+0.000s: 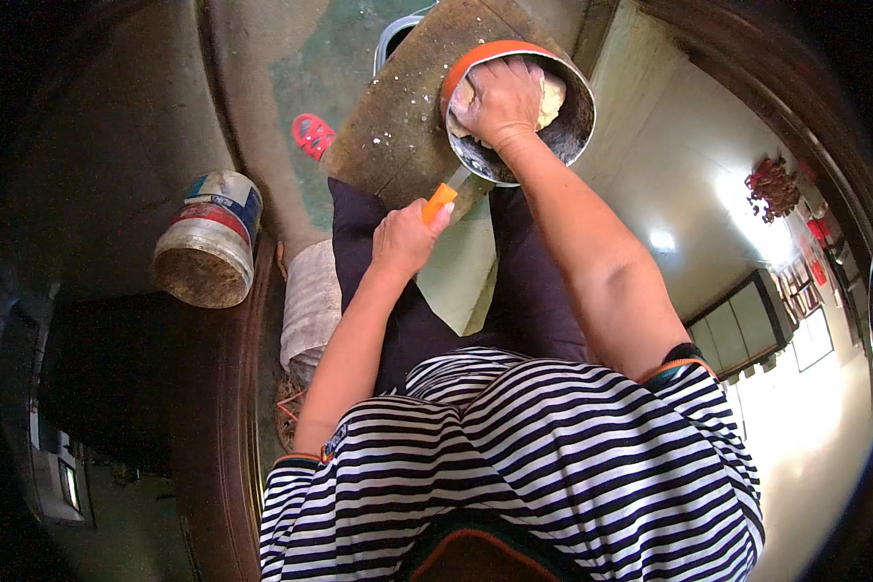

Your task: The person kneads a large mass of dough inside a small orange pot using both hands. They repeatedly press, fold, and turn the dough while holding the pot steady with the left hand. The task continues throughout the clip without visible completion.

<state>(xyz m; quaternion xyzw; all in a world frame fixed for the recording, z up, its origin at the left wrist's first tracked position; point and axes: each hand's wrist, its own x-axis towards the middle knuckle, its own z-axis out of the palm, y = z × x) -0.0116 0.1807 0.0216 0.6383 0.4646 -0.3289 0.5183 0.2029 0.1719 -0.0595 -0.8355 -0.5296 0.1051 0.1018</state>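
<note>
An orange pot [579, 124] with a dark inside stands tilted on a worn wooden board [398, 126], its mouth facing me. My left hand [403, 241] is closed round the pot's orange handle [440, 202], close to my knee. Inside the pot my right hand [502, 102] presses down on a lump of pale yellow dough [553, 100], its fingers curled into it. Part of the dough is hidden under that hand. White floury smears mark the pot's inner wall, and small white crumbs are scattered over the board.
On the left a dirty white bucket [202, 254] with coloured bands stands on the floor. A red clog [312, 136] shows beside the board. Behind the board's far left edge is a pale bucket [388, 44], partly hidden. A whitish sack [310, 301] rests beside my left leg.
</note>
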